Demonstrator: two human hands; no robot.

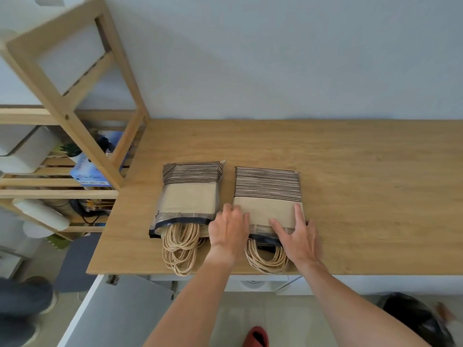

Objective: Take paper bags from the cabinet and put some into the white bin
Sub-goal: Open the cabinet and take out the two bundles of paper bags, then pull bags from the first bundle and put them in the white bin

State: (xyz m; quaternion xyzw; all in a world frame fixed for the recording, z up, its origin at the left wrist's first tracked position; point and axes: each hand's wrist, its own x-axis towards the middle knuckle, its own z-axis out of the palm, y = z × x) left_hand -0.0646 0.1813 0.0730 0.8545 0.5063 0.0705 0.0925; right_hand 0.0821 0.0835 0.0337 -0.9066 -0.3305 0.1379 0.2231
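Observation:
Two packs of brown paper bags with black stripes lie side by side on the wooden countertop [350,159], each in a clear plastic sleeve, rope handles sticking out toward me. The left pack [189,194] lies untouched. On the right pack [266,191], my left hand [229,227] rests at its near left edge with fingers curled against the side. My right hand [297,234] lies flat on its near right part, fingers spread and straight. No white bin is clearly in view.
A wooden shelf unit [70,116] stands at the left with white containers [27,151] and a blue box [87,171]. An open white cabinet door [115,314] hangs below the counter. A black bin [418,319] sits on the floor at right. Another person's legs [22,296] are at far left.

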